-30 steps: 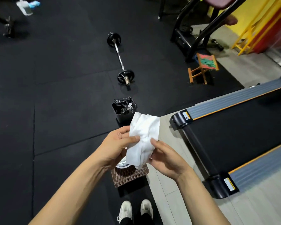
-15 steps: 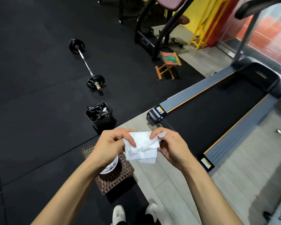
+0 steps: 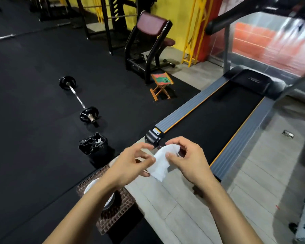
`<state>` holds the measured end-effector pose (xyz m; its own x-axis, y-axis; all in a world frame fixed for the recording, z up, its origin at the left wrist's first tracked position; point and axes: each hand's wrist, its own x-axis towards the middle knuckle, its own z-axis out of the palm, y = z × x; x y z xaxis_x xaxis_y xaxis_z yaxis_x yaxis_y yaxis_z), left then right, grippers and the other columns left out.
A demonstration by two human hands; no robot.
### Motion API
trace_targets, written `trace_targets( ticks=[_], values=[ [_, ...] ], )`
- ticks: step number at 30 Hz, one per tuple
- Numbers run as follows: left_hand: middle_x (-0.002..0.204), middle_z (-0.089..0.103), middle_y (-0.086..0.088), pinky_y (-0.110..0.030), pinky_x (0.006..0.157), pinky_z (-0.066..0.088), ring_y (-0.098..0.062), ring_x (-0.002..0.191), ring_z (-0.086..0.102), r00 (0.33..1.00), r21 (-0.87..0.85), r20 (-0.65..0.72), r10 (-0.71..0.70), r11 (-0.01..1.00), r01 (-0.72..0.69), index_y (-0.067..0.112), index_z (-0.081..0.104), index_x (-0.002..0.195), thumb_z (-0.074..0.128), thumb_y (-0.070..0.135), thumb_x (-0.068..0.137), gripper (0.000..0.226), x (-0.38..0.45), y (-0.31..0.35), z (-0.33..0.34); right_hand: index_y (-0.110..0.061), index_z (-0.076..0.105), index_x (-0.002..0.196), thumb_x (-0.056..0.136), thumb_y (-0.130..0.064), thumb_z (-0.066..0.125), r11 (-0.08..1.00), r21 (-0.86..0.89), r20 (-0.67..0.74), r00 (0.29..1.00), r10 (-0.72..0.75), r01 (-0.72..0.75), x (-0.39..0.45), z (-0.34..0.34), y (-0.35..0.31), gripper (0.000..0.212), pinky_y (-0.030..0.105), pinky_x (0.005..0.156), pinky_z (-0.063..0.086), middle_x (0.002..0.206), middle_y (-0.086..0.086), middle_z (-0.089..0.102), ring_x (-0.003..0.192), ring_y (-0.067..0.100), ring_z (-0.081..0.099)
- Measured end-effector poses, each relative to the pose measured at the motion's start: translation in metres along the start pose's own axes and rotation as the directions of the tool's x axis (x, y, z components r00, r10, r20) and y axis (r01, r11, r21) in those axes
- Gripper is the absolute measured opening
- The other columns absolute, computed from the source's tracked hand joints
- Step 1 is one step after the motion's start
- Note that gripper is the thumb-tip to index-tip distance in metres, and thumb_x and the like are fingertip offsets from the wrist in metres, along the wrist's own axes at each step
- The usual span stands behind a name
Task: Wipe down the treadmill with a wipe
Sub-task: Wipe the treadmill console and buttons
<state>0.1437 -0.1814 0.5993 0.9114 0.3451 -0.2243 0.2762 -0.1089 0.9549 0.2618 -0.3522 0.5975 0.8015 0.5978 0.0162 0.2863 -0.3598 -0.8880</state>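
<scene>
A white wipe [image 3: 163, 162] hangs folded between both my hands, in front of my chest. My left hand [image 3: 130, 164] pinches its left edge with thumb and fingers. My right hand [image 3: 188, 160] curls round its right side. The treadmill [image 3: 211, 120] lies just beyond, running from its rear end cap [image 3: 152, 137] up to the right, with a black belt, grey side rails with orange stripes, and a dark handrail [image 3: 236, 18] at the top right. The wipe is above the floor near the treadmill's rear end, not touching it.
A brown woven box with a white wipe tub [image 3: 111, 206] sits under my left forearm. A small black bin [image 3: 93, 147] stands beyond it. A barbell [image 3: 78, 100], a little folding stool [image 3: 161, 86] and a bench machine [image 3: 148, 44] lie further out on the black mat.
The view has swung up and right, showing the treadmill's front. The wipe, first held up unfolded, is now bunched smaller between my hands, which sit closer to the treadmill's rear end.
</scene>
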Motion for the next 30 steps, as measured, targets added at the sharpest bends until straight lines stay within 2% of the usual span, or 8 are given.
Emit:
trace_targets(
  ticks=[4, 7, 14, 17, 21, 24, 26, 30],
  values=[
    [0.079, 0.074, 0.006, -0.04, 0.072, 0.064, -0.011, 0.066, 0.065, 0.998, 0.112, 0.04, 0.042, 0.993, -0.046, 0.013, 0.075, 0.096, 0.069, 0.017, 0.097, 0.008, 0.007, 0.033, 0.088, -0.032, 0.07, 0.085, 0.08, -0.014, 0.074, 0.97, -0.178, -0.181, 0.964, -0.196, 0.164, -0.03, -0.069, 0.018, 0.019, 0.019, 0.067, 0.047, 0.092, -0.016, 0.062, 0.086, 0.01, 0.06],
    [0.078, 0.075, -0.002, -0.037, 0.074, 0.064, -0.014, 0.072, 0.068, 0.996, 0.102, 0.046, 0.072, 0.992, -0.076, 0.009, 0.073, 0.093, 0.066, 0.017, 0.098, 0.011, 0.012, 0.056, 0.158, -0.034, 0.072, 0.093, 0.084, -0.032, 0.067, 0.926, -0.304, -0.243, 0.921, -0.303, 0.224, -0.054, -0.123, 0.043, 0.011, 0.023, 0.071, 0.046, 0.093, -0.019, 0.061, 0.088, 0.006, 0.056],
    [0.078, 0.073, -0.015, -0.032, 0.061, 0.06, -0.021, 0.073, 0.07, 1.0, -0.199, 0.008, -0.011, 0.98, 0.012, -0.003, 0.071, 0.1, 0.065, 0.003, 0.097, 0.009, 0.034, 0.094, 0.302, -0.034, 0.062, 0.132, 0.089, -0.05, 0.069, 0.866, -0.417, -0.186, 0.906, -0.38, 0.277, -0.111, -0.237, 0.119, 0.046, 0.024, 0.104, 0.039, 0.132, -0.023, 0.057, 0.123, 0.0, 0.05],
    [0.089, 0.074, -0.022, -0.032, 0.068, 0.061, -0.023, 0.083, 0.071, 0.994, -0.192, 0.113, 0.017, 0.981, 0.005, -0.003, 0.071, 0.103, 0.062, 0.002, 0.099, 0.011, 0.043, 0.107, 0.348, -0.029, 0.066, 0.13, 0.084, -0.022, 0.072, 0.821, -0.501, -0.285, 0.844, -0.455, 0.273, -0.121, -0.276, 0.147, 0.047, 0.027, 0.097, 0.044, 0.132, -0.018, 0.061, 0.119, 0.004, 0.056],
    [0.096, 0.078, 0.001, -0.032, 0.087, 0.06, -0.013, 0.098, 0.072, 0.954, -0.003, 0.225, 0.195, 0.98, -0.2, 0.016, 0.073, 0.106, 0.06, 0.012, 0.102, 0.015, 0.058, 0.125, 0.394, -0.024, 0.073, 0.121, 0.087, -0.012, 0.056, 0.764, -0.605, -0.415, 0.73, -0.543, 0.223, -0.119, -0.326, 0.175, 0.039, 0.025, 0.089, 0.046, 0.123, -0.012, 0.069, 0.107, 0.009, 0.063],
    [0.113, 0.072, 0.019, -0.025, 0.097, 0.05, -0.001, 0.112, 0.064, 0.892, 0.251, 0.292, 0.345, 0.872, -0.42, 0.031, 0.068, 0.119, 0.058, 0.024, 0.103, 0.02, 0.075, 0.137, 0.415, -0.021, 0.073, 0.117, 0.088, -0.009, 0.055, 0.744, -0.648, -0.468, 0.685, -0.558, 0.164, -0.115, -0.364, 0.19, 0.037, 0.025, 0.09, 0.045, 0.12, -0.011, 0.07, 0.107, 0.011, 0.064],
    [0.124, 0.061, 0.028, -0.024, 0.103, 0.043, 0.003, 0.12, 0.053, 0.833, 0.479, 0.328, 0.445, 0.682, -0.553, 0.038, 0.061, 0.128, 0.054, 0.036, 0.103, 0.027, 0.095, 0.144, 0.43, -0.018, 0.074, 0.112, 0.087, -0.005, 0.055, 0.723, -0.68, -0.491, 0.656, -0.573, 0.122, -0.11, -0.393, 0.205, 0.034, 0.027, 0.088, 0.046, 0.115, -0.009, 0.071, 0.104, 0.013, 0.066],
    [0.131, 0.053, 0.028, -0.025, 0.105, 0.034, 0.001, 0.125, 0.044, 0.717, 0.582, 0.412, 0.562, 0.443, -0.682, 0.04, 0.056, 0.13, 0.041, 0.047, 0.097, 0.037, 0.143, 0.164, 0.465, -0.017, 0.075, 0.104, 0.088, -0.009, 0.055, 0.652, -0.758, -0.489, 0.626, -0.608, 0.041, -0.085, -0.454, 0.232, 0.028, 0.029, 0.085, 0.046, 0.111, -0.002, 0.071, 0.099, 0.019, 0.063]
  ],
)
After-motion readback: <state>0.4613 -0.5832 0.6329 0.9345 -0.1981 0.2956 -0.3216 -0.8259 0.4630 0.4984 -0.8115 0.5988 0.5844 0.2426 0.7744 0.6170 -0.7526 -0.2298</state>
